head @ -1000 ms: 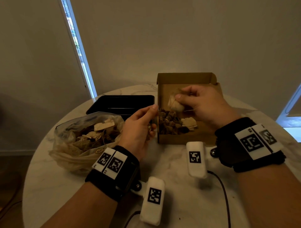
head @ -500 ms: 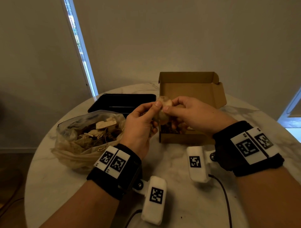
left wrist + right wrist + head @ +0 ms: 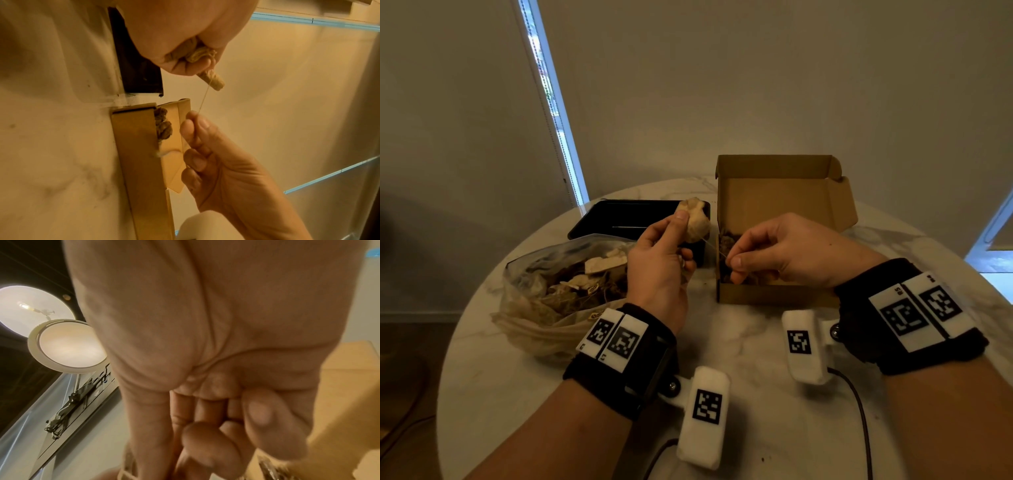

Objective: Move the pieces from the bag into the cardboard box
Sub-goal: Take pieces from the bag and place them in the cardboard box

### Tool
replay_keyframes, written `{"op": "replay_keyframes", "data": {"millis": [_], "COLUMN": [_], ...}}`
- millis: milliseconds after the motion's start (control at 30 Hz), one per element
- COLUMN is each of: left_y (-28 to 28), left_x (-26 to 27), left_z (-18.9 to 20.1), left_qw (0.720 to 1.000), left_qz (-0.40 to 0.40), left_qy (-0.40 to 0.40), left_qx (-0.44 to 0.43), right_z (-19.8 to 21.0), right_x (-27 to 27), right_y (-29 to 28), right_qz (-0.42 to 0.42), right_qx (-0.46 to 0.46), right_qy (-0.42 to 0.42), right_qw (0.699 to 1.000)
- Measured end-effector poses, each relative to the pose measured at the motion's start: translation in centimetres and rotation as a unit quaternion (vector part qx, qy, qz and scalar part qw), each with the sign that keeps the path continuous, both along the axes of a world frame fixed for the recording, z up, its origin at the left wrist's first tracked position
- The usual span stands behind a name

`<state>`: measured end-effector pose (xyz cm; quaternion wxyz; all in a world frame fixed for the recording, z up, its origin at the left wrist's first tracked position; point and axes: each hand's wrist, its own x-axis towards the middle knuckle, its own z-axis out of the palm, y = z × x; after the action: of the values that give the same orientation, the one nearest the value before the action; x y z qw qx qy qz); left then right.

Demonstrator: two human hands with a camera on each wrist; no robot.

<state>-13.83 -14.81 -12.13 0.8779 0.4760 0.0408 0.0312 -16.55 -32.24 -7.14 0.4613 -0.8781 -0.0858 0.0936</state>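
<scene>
Overhead, the left hand [image 3: 659, 265] pinched a pale, crumpled tan piece [image 3: 694, 222] between thumb and fingertips, raised above the round white marble table [image 3: 750, 346] and in front of a shallow black tray [image 3: 619, 219]. A thin pale thread [image 3: 710, 245] ran from that piece to the right hand [image 3: 787, 255], whose thumb and forefinger were pressed together on it over the open brown cardboard box [image 3: 784, 192], where dark brown pieces [image 3: 726, 240] already lay. The clear plastic bag [image 3: 544, 291], with light and dark pieces in it, sat on the table to the left, just beside the left wrist. From the left wrist, the left hand [image 3: 185, 40] was curled round the tan piece [image 3: 209, 78], and the thread [image 3: 204, 97] stretched down to the right hand's fingertips [image 3: 195, 120] beside the box's side wall [image 3: 139, 154]. From the right wrist, the right hand [image 3: 216, 402] filled the view, fingers curled toward the thumb; the thread itself could not be made out there, and the box [image 3: 339, 386] showed behind it.
</scene>
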Motion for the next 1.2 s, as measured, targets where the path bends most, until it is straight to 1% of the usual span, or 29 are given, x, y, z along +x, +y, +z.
{"op": "replay_keyframes", "data": {"millis": [167, 367, 533, 700, 767, 833, 967, 1067, 1133, 1200], "left_y": [0.2, 0.3, 0.3, 0.3, 0.4, 0.4, 0.4, 0.4, 0.4, 0.1], "left_x": [0.1, 0.0, 0.1, 0.2, 0.2, 0.3, 0.5, 0.5, 0.4, 0.0], "left_z": [0.3, 0.2, 0.3, 0.2, 0.2, 0.2, 0.1, 0.1, 0.0, 0.1], "left_qw": [0.999, 0.998, 0.997, 0.996, 0.996, 0.996, 0.995, 0.995, 0.996, 0.992], "left_qz": [0.022, 0.031, 0.038, 0.044, 0.045, 0.045, 0.039, 0.004, -0.050, -0.123], "left_qy": [0.010, 0.023, 0.032, 0.041, 0.043, 0.045, 0.047, 0.042, 0.030, 0.010], "left_qx": [-0.040, -0.053, -0.060, -0.065, -0.068, -0.070, -0.079, -0.089, -0.074, -0.033], "right_z": [-0.1, -0.2, -0.1, 0.0, 0.0, 0.0, -0.2, -0.3, -0.3, -0.4], "right_x": [0.2, 0.4, 0.1, -0.1, -0.1, -0.1, 0.3, 0.6, 0.8, 1.0], "right_y": [-0.8, -1.4, -1.5, -1.6, -1.6, -1.7, -2.2, -2.3, -2.2, -2.1], "right_qz": [-0.026, -0.053, -0.056, -0.036, -0.035, -0.037, -0.054, -0.078, -0.103, -0.144], "right_qx": [-0.027, -0.071, -0.047, -0.055, -0.038, 0.003, 0.067, 0.113, 0.139, 0.161], "right_qy": [-0.017, -0.037, -0.041, -0.041, -0.023, -0.007, -0.017, -0.030, -0.033, -0.043], "right_qw": [0.999, 0.995, 0.996, 0.997, 0.998, 0.999, 0.996, 0.990, 0.984, 0.976]}}
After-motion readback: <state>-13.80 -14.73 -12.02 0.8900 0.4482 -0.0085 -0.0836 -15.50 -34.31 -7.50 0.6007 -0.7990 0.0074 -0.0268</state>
